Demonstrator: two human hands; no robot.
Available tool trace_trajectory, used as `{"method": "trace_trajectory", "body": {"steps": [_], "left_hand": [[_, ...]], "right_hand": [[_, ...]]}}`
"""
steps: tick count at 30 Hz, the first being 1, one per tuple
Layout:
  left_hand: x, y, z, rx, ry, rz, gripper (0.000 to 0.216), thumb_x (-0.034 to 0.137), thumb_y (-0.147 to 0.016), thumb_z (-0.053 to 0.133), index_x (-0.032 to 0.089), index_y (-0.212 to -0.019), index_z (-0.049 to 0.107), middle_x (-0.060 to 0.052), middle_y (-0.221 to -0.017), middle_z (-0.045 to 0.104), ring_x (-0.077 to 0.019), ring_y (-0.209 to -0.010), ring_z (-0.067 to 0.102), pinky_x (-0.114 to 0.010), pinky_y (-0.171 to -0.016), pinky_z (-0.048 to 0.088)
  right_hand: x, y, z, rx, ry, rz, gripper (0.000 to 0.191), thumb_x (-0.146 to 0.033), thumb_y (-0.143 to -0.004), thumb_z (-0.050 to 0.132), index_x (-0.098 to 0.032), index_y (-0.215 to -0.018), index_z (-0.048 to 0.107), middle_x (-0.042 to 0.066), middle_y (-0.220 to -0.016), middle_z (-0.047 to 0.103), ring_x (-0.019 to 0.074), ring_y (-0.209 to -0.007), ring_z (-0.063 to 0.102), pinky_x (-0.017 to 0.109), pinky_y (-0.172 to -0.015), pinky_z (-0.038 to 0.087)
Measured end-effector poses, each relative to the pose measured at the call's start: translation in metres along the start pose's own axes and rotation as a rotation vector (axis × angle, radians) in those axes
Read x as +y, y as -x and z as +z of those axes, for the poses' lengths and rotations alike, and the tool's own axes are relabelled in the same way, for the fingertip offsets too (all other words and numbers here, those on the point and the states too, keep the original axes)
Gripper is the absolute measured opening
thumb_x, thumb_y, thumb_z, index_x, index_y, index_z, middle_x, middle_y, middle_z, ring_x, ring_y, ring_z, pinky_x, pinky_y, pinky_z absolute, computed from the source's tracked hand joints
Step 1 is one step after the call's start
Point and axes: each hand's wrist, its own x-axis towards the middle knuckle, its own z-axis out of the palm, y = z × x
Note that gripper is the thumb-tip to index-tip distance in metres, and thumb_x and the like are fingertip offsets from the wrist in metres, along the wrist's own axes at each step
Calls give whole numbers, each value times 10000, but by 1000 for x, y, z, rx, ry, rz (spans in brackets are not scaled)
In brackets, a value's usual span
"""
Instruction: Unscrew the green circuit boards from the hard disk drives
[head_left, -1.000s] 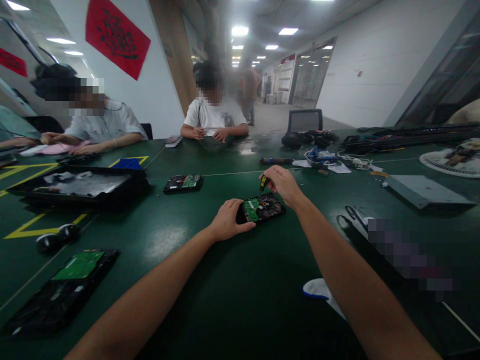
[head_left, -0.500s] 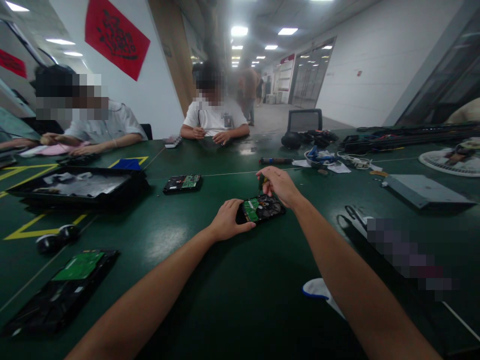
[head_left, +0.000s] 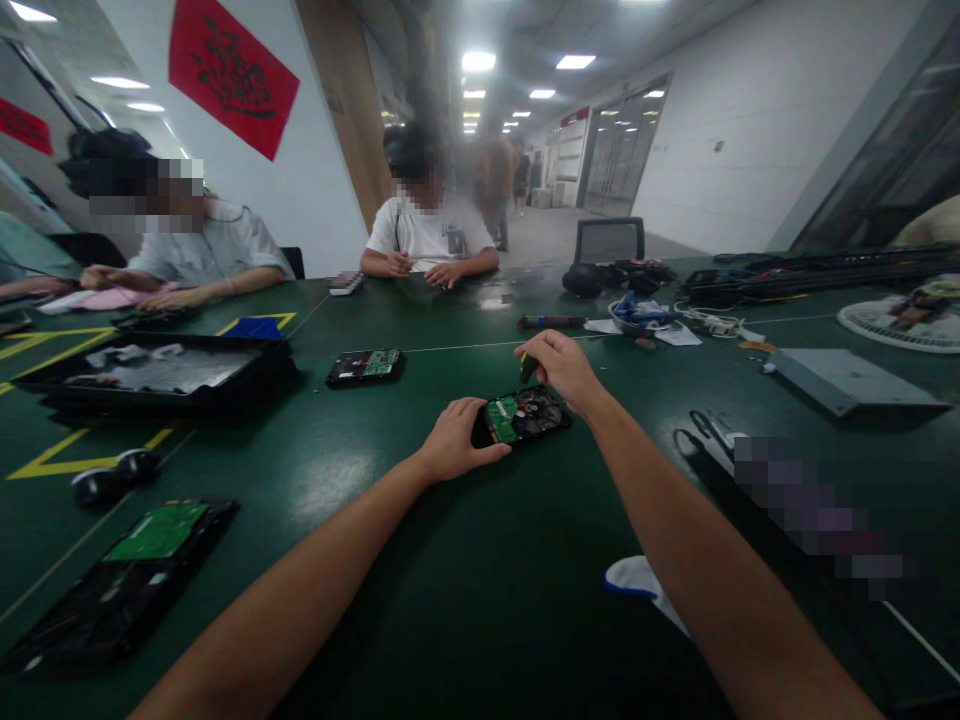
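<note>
A hard drive (head_left: 527,412) lies on the green table with its green circuit board facing up. My left hand (head_left: 459,443) grips its left end, thumb along the near edge and fingers over the far side. Above the drive's far right part, my right hand (head_left: 561,365) is closed around a screwdriver with a yellow and dark handle (head_left: 529,367). The screwdriver's tip cannot be made out. Another hard drive (head_left: 366,367) rests beyond my left hand, and a further one (head_left: 127,580) is at the near left.
Black trays (head_left: 161,375) stand at the left. A white glove with blue edging (head_left: 634,577) lies by my right forearm. At the right are a grey metal box (head_left: 855,380), a bowl of blue items (head_left: 641,312) and a fan grille (head_left: 900,325). Two people sit across the table.
My right hand has shifted slightly and its fingers have turned on the screwdriver, showing more of the handle. My left hand and the hard drive stay in place.
</note>
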Motion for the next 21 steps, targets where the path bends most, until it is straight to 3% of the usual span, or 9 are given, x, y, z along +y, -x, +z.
{"method": "trace_trajectory", "body": {"steps": [7, 13, 18, 21], "left_hand": [[0, 1, 0, 4, -8, 2, 891, 750, -774, 694, 167, -1422, 511, -172, -1398, 582, -362, -1328, 526, -527, -1143, 429], [0, 0, 0, -1, 11, -7, 875, 737, -768, 707, 189, -1421, 513, -164, -1405, 581, -368, -1334, 523, -540, -1136, 434], [0, 0, 0, -3, 11, -8, 863, 734, -767, 711, 201, -1417, 514, -158, -1397, 585, -365, -1331, 528, -545, -1138, 432], [1, 0, -1, -2, 8, -11, 864, 735, -769, 708, 190, -1412, 518, -163, -1395, 586, -365, -1325, 531, -541, -1134, 436]], "right_hand": [[-2, 2, 3, -117, -52, -14, 319, -488, -952, 562, -208, -992, 710, 52, -1001, 740, 73, -510, 505, 220, -409, 328], [3, -1, 1, -95, -28, -42, 282, -447, -956, 558, -235, -1068, 708, 32, -963, 717, 94, -564, 527, 228, -454, 367], [5, 0, 0, -2, 119, -153, 241, -463, -906, 654, -225, -919, 688, 6, -826, 676, 138, -682, 557, 257, -602, 441], [4, 2, 1, 44, 194, -217, 216, -440, -917, 635, -229, -904, 680, 10, -843, 676, 165, -775, 598, 285, -701, 479]]}}
